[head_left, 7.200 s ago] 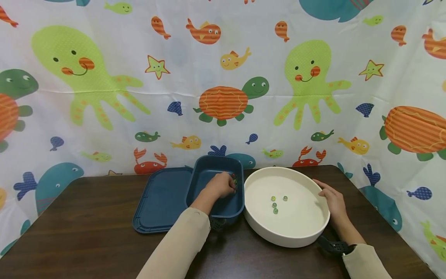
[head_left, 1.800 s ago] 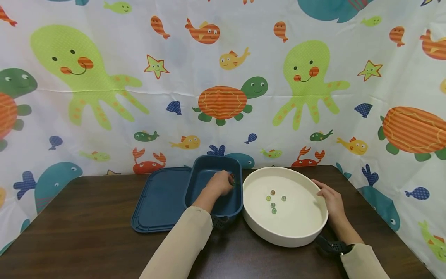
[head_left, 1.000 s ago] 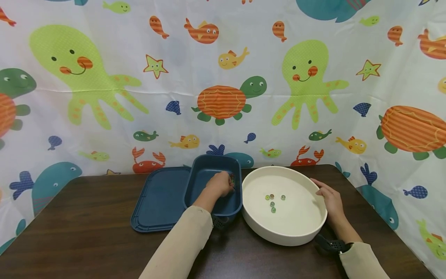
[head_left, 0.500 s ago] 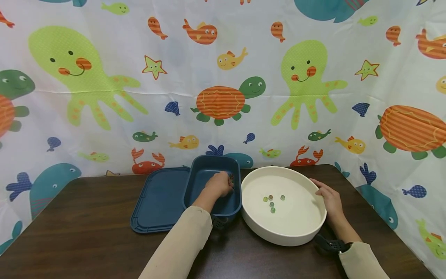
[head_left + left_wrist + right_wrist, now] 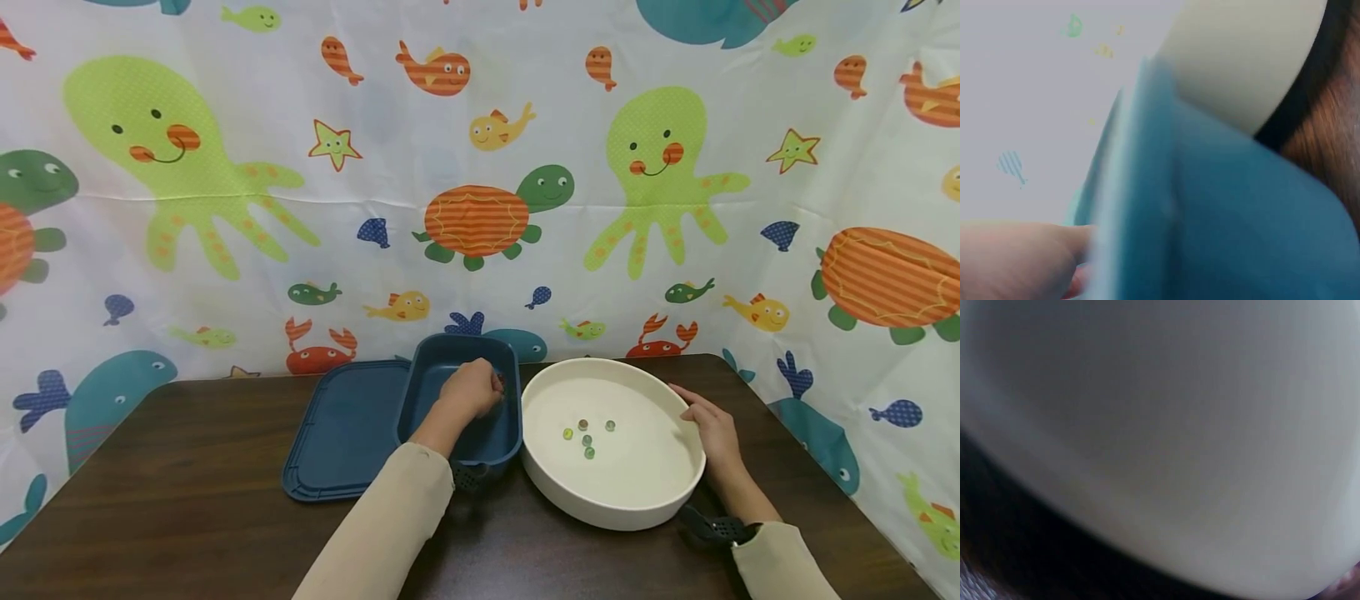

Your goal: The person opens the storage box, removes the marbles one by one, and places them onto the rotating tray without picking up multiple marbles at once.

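The white bowl (image 5: 637,471) is being clamped at two o'clock by the right hand (image 5: 712,425). At nine, the left hand (image 5: 472,390), grip indiscernible, is being enclosed by the blue box (image 5: 486,439).

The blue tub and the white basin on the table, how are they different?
Shape: the blue tub is rectangular with rounded corners; the white basin is round.
Size: the white basin looks wider than the blue tub.
Hands: the left hand reaches into the blue tub, while the right hand holds the white basin's rim.
Both are open-topped and stand on the table.
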`<state>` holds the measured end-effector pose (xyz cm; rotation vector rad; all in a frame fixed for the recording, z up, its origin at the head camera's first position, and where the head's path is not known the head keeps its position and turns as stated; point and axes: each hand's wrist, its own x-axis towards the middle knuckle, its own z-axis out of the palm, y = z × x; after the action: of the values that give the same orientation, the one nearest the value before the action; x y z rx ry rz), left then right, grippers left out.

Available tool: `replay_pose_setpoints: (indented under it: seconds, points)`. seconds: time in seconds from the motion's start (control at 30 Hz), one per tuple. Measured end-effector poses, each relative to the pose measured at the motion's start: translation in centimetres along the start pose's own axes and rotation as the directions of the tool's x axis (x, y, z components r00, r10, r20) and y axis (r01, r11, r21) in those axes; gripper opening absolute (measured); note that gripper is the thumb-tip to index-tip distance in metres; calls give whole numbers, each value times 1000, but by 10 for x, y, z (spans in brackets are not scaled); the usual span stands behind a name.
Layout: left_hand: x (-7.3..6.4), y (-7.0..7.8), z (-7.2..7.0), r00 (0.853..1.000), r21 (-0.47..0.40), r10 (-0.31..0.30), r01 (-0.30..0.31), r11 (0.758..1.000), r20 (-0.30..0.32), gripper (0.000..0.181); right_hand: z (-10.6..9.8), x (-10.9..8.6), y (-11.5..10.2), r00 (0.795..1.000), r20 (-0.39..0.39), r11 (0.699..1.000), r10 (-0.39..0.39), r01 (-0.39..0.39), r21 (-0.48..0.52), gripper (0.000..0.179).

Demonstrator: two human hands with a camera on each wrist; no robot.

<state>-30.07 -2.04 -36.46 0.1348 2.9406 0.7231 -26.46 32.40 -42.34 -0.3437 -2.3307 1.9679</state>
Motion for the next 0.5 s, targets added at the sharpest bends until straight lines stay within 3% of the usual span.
replay_pose_setpoints:
  seconds: [0.23,0.5]
  points:
    - [-8,16,-6,997,-40,36,-39,998,-67,9,-1,0,1,1000,-5,1000,-1,1,-15,53]
    - [-17,33,-11,987,-9,106,-108,994,-117,10,-1,-1,1,1000,-3,1000,-15,15,-11,52]
